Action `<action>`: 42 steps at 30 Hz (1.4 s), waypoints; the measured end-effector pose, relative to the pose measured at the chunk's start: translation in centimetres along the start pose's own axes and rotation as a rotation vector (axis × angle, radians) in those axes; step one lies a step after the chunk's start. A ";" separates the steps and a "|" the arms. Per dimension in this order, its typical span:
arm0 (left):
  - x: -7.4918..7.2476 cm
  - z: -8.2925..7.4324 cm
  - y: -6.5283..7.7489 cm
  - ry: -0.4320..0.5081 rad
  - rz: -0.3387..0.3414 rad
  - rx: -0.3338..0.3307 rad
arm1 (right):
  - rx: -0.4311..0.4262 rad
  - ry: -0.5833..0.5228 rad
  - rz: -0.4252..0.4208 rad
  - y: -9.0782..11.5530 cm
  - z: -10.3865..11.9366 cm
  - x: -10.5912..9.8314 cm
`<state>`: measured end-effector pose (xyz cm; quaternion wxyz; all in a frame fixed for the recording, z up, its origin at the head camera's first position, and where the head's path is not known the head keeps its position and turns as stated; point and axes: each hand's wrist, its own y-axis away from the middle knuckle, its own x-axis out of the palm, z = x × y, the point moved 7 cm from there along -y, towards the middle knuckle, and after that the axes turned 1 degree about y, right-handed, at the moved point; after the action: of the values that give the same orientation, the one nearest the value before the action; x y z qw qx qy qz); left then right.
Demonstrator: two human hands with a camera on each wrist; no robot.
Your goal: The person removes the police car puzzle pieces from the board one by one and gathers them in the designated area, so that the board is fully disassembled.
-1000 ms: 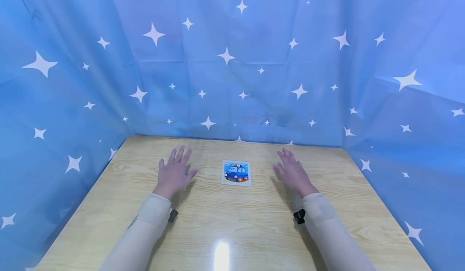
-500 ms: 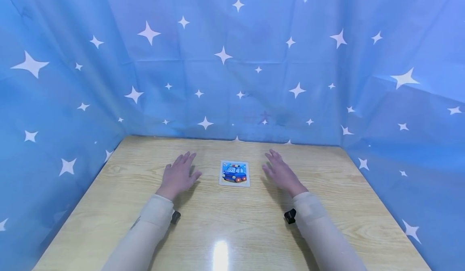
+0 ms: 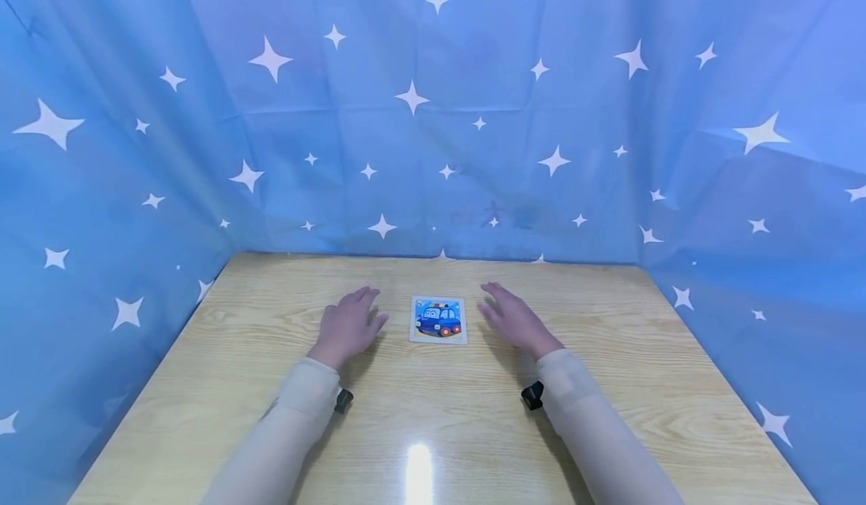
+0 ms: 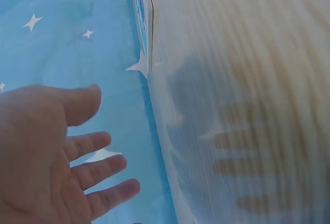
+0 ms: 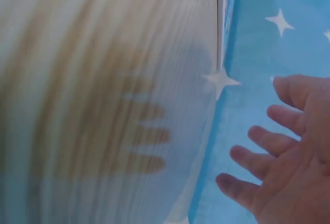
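A square picture puzzle or tile (image 3: 438, 320) with a white border and a blue cartoon police car lies flat on the table. To its left, my left hand (image 3: 346, 328) hovers above the wood with loosely spread fingers, touching nothing. On the other side my right hand (image 3: 517, 320) is held likewise, apart from the tile and somewhat nearer to it. In the left wrist view the left palm (image 4: 36, 152) faces inward and holds nothing; the tile's edge (image 4: 146, 23) shows beyond the thumb. The right wrist view shows the right hand (image 5: 294, 147) with relaxed fingers and nothing in it.
The light wooden table (image 3: 419, 407) spreads around the tile, with a bright lamp reflection near the front. A blue curtain (image 3: 473, 144) with white stars rises behind the table and along both sides. A black wrist device (image 3: 532, 396) shows under the right sleeve.
Both hands have moved inward toward the tile, the left hand to the right and the right hand to the left. The tile keeps its place on the table; the head view shifts slightly.
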<state>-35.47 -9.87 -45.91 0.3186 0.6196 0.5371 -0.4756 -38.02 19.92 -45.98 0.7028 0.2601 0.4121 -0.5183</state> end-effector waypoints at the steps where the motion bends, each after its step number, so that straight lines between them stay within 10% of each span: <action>1: 0.1 -0.1 -0.2 0.003 0.003 -0.004 | 0.005 -0.008 0.002 -0.2 0.0 0.1; 15: 1.9 -1.7 -1.2 0.080 0.112 -0.020 | 0.013 -0.061 0.059 -2.1 0.9 2.2; 42: 3.9 -4.2 -1.6 -0.186 0.218 -0.010 | -0.013 0.083 0.053 -3.8 2.1 3.7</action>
<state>-36.13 -4.30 -47.93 0.4200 0.6256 0.4373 -0.4909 -40.46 15.12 -47.79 0.7003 0.2879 0.4370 -0.4855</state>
